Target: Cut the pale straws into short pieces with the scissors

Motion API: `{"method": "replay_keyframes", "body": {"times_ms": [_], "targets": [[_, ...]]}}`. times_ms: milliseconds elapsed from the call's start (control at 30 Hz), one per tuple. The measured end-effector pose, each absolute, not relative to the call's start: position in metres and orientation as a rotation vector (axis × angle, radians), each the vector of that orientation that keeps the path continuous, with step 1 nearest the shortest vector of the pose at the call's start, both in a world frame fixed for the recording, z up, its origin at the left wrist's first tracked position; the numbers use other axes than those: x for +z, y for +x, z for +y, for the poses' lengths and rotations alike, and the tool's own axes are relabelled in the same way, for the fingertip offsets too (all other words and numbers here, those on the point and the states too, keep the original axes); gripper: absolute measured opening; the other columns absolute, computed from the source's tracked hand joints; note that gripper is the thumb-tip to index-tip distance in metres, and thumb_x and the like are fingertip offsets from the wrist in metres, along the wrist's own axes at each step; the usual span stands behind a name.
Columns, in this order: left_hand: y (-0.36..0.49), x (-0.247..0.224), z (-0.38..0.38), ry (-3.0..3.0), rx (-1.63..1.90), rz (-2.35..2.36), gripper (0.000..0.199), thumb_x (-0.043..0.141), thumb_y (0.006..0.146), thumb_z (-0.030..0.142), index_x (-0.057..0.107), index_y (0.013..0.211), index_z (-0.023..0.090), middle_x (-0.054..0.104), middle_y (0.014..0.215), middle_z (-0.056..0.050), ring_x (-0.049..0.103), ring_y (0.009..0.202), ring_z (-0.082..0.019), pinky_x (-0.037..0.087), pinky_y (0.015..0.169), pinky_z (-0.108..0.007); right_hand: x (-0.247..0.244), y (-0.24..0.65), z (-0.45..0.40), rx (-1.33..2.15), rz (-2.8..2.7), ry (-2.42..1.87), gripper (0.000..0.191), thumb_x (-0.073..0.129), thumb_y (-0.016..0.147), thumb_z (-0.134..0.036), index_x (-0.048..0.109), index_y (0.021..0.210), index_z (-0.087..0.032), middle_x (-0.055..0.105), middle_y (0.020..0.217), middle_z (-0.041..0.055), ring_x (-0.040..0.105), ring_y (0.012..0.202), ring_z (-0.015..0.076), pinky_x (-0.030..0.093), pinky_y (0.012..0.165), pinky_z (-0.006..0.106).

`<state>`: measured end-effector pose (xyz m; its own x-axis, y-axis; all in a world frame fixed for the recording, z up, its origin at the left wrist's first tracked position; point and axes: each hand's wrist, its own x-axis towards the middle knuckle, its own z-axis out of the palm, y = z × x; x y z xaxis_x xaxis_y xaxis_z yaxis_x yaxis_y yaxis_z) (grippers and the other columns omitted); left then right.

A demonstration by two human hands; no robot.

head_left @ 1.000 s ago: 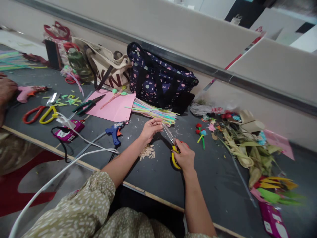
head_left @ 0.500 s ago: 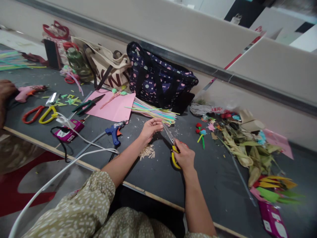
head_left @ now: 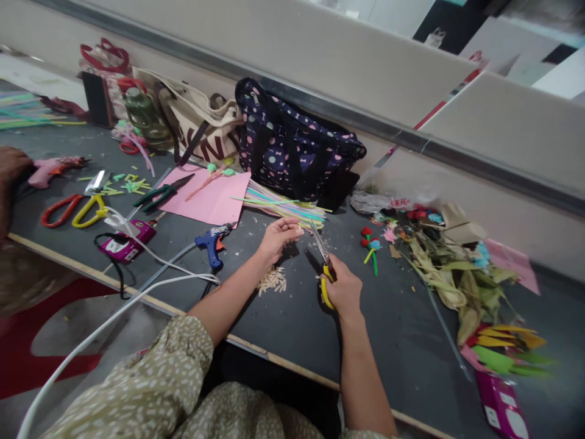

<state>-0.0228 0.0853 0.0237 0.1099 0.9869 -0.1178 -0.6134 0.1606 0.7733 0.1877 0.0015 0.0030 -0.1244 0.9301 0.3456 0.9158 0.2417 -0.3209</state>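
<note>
Though partial, tote's (head_left: 223, 130) "N" (head_left: 206, 150) beyond scissors (head_left: 320, 245)

Pieces (head_left: 273, 281) right of glue gun (head_left: 211, 247), bags (head_left: 276, 146) behind

Craft workshop, dark workbench (head_left: 406, 360), glue gun (head_left: 211, 247), scissors (head_left: 321, 245)

Dark grey counter (head_left: 384, 347) with a pale strip along the front edge, and it's pretty packed. There's a pile of cream bits (head_left: 273, 281) toward that edge, a blue glue gun (head_left: 211, 245) left of it, a pink sheet (head_left: 205, 204) further back, a navy patterned bag (head_left: 286, 149) by the back edge, and dried leaves (head_left: 470, 292) heaped toward the right end.
</note>
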Motion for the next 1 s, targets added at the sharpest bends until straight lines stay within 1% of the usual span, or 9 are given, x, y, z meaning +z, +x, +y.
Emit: {"method": "replay_keyframes", "body": {"times_ms": [300, 533, 800, 1000], "targets": [[-0.0232, 0.0220, 0.0863, 0.654, 1.324, 0.739, 0.040, 0.082, 0.054, 0.023, 0.067, 0.091, 0.014, 0.064, 0.073, 0.001, 0.058, 0.060, -0.007, 0.047, 0.061, -0.022, -0.0003, 0.1829, 0.0020, -0.199, -2.135, -1.642, 0.041, 0.056, 0.080, -0.027, 0.059, 0.121, -0.023, 0.068, 0.087, 0.0011, 0.060, 0.075, 0.0127, 0.039, 0.064, 0.022], [-0.0225, 0.0186, 0.0866, 0.658, 1.319, 0.740, 0.041, 0.081, 0.054, 0.020, 0.067, 0.092, 0.014, 0.064, 0.074, 0.000, 0.058, 0.061, -0.008, 0.048, 0.061, -0.022, 0.0019, 0.1818, 0.0011, -0.327, -2.146, -1.660, 0.042, 0.053, 0.084, -0.029, 0.058, 0.125, -0.024, 0.067, 0.085, 0.0013, 0.058, 0.073, 0.0121, 0.034, 0.060, 0.023], [-0.0226, 0.0213, 0.0861, 0.660, 1.324, 0.752, 0.040, 0.081, 0.053, 0.019, 0.067, 0.091, 0.014, 0.065, 0.073, 0.000, 0.058, 0.061, -0.009, 0.046, 0.060, -0.022, -0.0012, 0.1830, 0.0009, -0.366, -2.155, -1.659, 0.042, 0.053, 0.085, -0.029, 0.057, 0.127, -0.024, 0.066, 0.085, 0.0008, 0.058, 0.073, 0.0117, 0.035, 0.061, 0.023], [-0.0222, 0.0200, 0.0861, 0.672, 1.318, 0.755, 0.040, 0.080, 0.054, 0.019, 0.066, 0.091, 0.014, 0.064, 0.072, 0.001, 0.057, 0.059, -0.008, 0.045, 0.060, -0.022, -0.0024, 0.1846, 0.0012, -0.347, -2.174, -1.617, 0.043, 0.054, 0.084, -0.029, 0.058, 0.126, -0.021, 0.068, 0.086, 0.0023, 0.059, 0.073, 0.0121, 0.037, 0.061, 0.022]]}}
